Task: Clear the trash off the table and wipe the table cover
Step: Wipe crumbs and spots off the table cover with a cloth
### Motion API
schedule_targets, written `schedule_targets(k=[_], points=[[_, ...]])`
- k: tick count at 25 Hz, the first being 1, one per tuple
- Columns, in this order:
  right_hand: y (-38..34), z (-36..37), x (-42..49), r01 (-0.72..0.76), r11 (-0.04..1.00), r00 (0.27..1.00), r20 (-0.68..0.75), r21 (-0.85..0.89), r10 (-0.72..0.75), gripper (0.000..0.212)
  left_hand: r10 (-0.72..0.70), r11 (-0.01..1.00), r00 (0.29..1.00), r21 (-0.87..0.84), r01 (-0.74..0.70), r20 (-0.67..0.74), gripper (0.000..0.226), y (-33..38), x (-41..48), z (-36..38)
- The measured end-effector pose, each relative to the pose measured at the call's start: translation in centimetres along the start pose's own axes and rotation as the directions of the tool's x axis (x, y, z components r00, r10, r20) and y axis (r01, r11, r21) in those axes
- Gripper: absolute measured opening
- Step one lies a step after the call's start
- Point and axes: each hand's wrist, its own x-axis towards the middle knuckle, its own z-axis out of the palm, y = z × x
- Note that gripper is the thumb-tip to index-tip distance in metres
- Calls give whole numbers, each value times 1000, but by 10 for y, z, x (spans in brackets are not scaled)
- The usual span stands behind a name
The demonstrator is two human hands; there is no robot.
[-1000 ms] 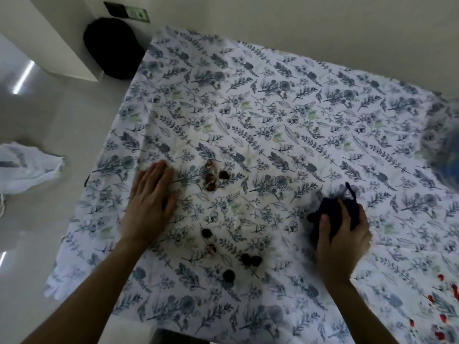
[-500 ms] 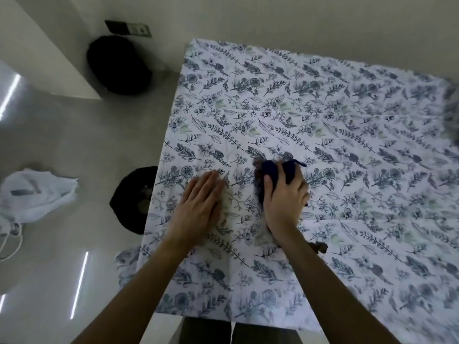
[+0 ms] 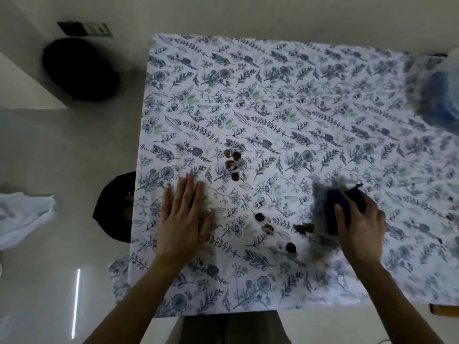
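Note:
A white table cover (image 3: 273,100) with a blue leaf print lies over the table. My left hand (image 3: 185,214) rests flat on it near the left edge, fingers spread. My right hand (image 3: 357,224) grips a dark blue cloth (image 3: 340,207), blurred by motion, pressed on the cover at the right. Small dark brown bits of trash lie in two groups: one (image 3: 232,163) just beyond my left fingertips, another (image 3: 275,230) between my hands, close to the cloth.
A black round bin (image 3: 114,207) stands on the floor under the table's left edge. A second black round object (image 3: 79,68) sits by the wall. A white bag (image 3: 22,214) lies on the floor at left. A clear bag with something blue (image 3: 439,90) sits at the cover's far right.
My right hand has swept the cloth from beside my left hand out to the right. The trash bits show again between my hands. My left hand stays flat.

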Motion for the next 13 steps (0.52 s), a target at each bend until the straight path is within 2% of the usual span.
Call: schedule_targets(k=[3,7,13], points=[[31,5,-31,-73,994,997,39,76,70,64,-5,1000,1000,14,5,7,71,1,1,-1],[7,24,-60,-69,990,997,-27,125,73,65,4,1000,1000,2,-4,2,72,2,1,-1],[-68,54,-53,-312,923,939,-72,224,335,69,6,999,999,-31,-7,-37,70,0,0,4]])
